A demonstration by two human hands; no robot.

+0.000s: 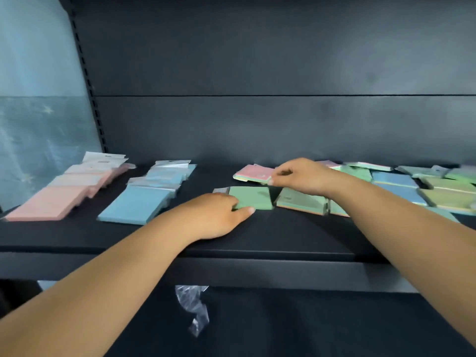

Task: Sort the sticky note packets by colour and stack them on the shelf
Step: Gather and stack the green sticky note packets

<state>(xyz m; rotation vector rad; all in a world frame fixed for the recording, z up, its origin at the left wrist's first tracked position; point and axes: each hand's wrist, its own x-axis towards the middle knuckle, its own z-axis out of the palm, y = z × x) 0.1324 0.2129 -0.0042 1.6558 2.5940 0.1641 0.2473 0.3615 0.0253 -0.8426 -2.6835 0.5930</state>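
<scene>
At six o'clock, below the shelf's front lip (257, 256), a crumpled clear wrapper (194, 307) hangs loose, apart from the work. Up on the shelf, the left hand (219, 217) grasps the near-left corner of a green packet (253, 197), thumb along its front edge, while the right hand (301, 176) pinches something small at that packet's far-right corner; just what it holds is hard to tell. The packet looks light, flat and fairly stiff, its film sleeve likely slippery, so edges and corners seem the best hold. At nine o'clock lie the pink row (67, 191) and the blue row (149, 194), with bare shelf between blue and green for a new stack. At three o'clock an unsorted heap (417, 186) crowds the right side, and a pink-topped packet (255, 173) sits just behind the hands, near the back panel (257, 124).
</scene>
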